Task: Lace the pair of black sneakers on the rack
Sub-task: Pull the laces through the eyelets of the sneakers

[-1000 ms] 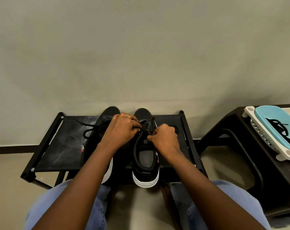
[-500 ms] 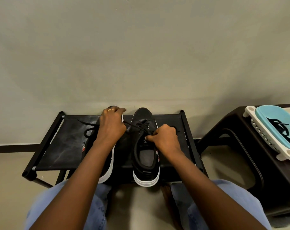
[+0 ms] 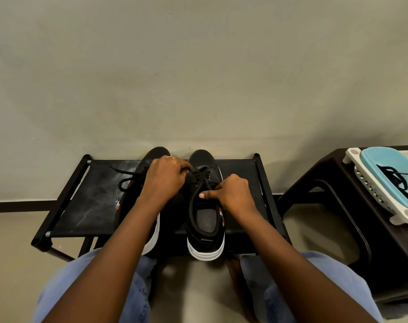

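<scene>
Since half a second ago the left hand (image 3: 167, 177) has swung back to lower centre frame, its grip pinching the lace (image 3: 202, 174) of the right sneaker (image 3: 205, 206) on the rack (image 3: 86, 206), right hand (image 3: 231, 193) pinching too, so lacing continues

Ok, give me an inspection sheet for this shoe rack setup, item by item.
Surface: black fabric-topped rack against the wall.
Job's things: two black white-soled sneakers side by side, left sneaker, right sneaker, black lace partly threaded.
Clutter: blue-and-white plastic basket holding a black cord, on a dark brown stool.
Grippers: left hand pinches lace; right hand grips the right sneaker's collar.
Cables: nothing seen.
Surroundings: plain wall, pale floor.
</scene>
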